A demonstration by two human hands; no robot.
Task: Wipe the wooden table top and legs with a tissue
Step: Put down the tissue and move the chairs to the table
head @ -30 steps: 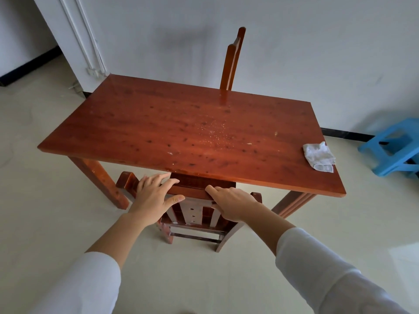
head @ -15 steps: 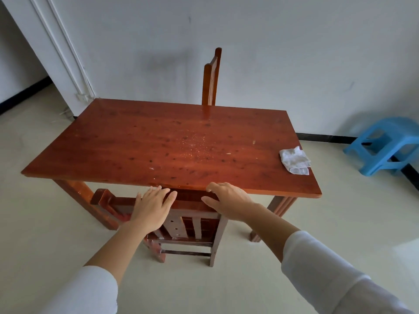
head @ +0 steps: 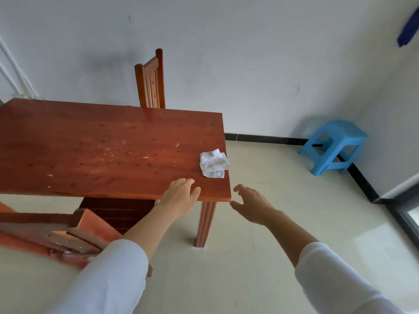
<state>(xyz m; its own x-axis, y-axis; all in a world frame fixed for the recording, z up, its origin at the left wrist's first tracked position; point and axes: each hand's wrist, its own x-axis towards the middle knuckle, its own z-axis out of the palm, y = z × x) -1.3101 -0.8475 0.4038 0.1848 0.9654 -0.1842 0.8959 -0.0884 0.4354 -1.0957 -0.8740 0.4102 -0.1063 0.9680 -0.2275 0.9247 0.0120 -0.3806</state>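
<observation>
Your left hand point(head: 179, 196) rests flat on the table's point(head: 90, 141) near right edge; your right hand point(head: 250, 203) hovers open, empty, near the tissue point(head: 213, 163).

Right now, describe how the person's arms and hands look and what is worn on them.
Both arms wear loose white sleeves, the left sleeve and right sleeve ending well short of the wrists, so the forearms are bare. The left hand and right hand are bare: no gloves, and no ring, watch or bracelet shows.
</observation>
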